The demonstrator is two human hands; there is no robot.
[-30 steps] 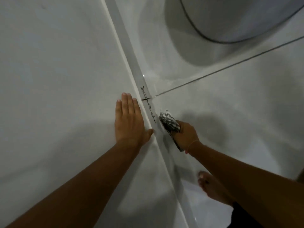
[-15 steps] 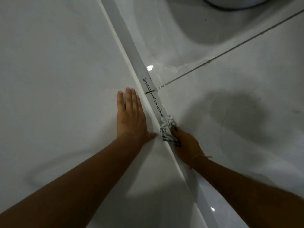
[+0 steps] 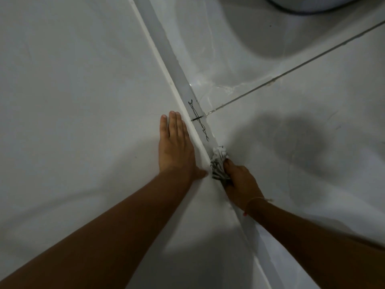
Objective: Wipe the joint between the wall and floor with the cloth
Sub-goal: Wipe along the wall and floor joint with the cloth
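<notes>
Cloth (image 3: 218,163): we clench it in right hand (image 3: 239,182), mid-wipe on joint (image 3: 173,65); left hand (image 3: 175,147) flat, empty; next, we push toward scribble (image 3: 199,119).

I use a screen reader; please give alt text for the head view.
A right hand presses a bunched striped cloth into the grey wall-floor joint, just below black scribbles. The left hand rests flat on the white wall.
</notes>
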